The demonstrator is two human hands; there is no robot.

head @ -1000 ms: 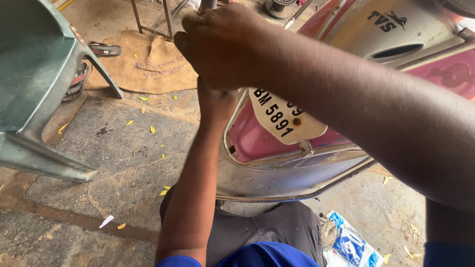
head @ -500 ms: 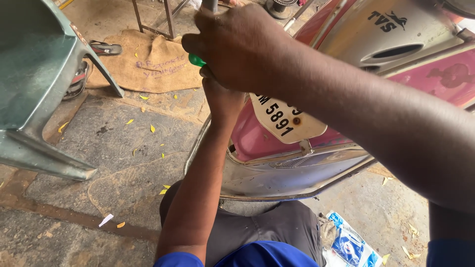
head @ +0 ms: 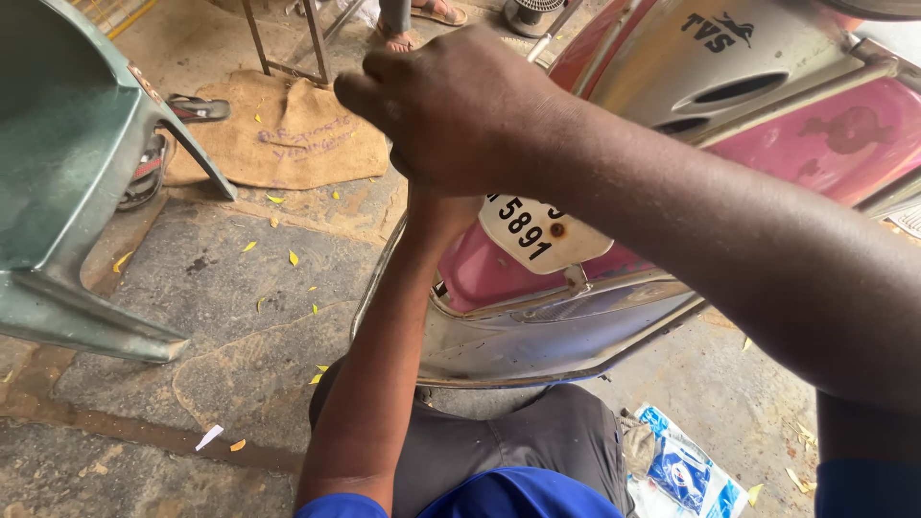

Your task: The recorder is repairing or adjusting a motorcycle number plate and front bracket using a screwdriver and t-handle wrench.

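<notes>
Scooter panel (head: 576, 336) right; perhaps room leftward.

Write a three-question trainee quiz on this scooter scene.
1. True or false: the right hand is closed into a fist above the left hand.
2. Which lies on the floor beyond the scooter? A) burlap sack B) tyre C) bucket
3. Fill in: the green plastic ____ stands at the left edge of view.

Key: 1 true; 2 A; 3 chair. What the hands grip is hidden.
</notes>
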